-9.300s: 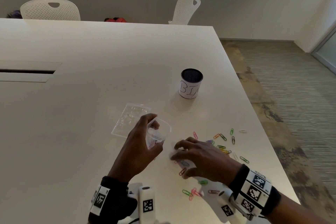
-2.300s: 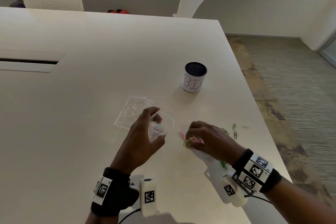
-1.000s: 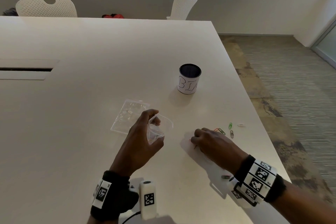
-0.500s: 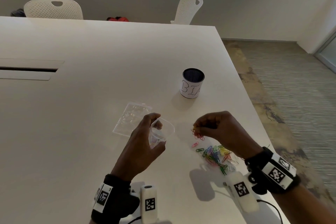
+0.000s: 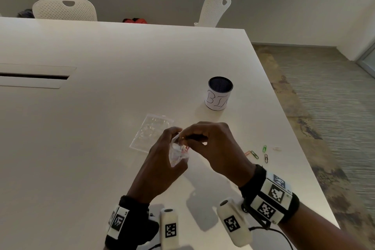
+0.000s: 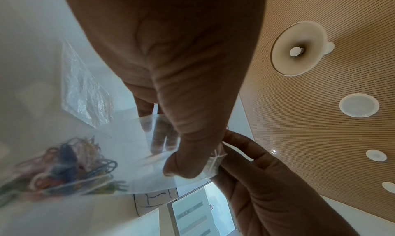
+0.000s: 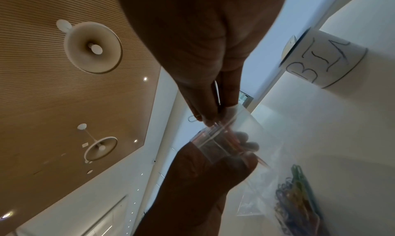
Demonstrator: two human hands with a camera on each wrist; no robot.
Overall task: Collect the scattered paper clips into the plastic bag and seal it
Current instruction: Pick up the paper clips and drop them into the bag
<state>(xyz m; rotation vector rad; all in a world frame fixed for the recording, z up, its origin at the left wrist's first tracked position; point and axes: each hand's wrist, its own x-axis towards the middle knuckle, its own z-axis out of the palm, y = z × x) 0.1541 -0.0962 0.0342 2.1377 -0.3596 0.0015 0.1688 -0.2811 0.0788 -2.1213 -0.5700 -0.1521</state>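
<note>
Right hand (image 5: 213, 148) now at plastic bag (image 5: 178, 153) mouth, pinching paper clips (image 7: 193, 118) | left hand (image 5: 162, 160) grips bag | four clips (image 5: 257, 153) left.

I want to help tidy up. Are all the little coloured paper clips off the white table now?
No, a few coloured paper clips lie on the white table near its right edge.
</note>
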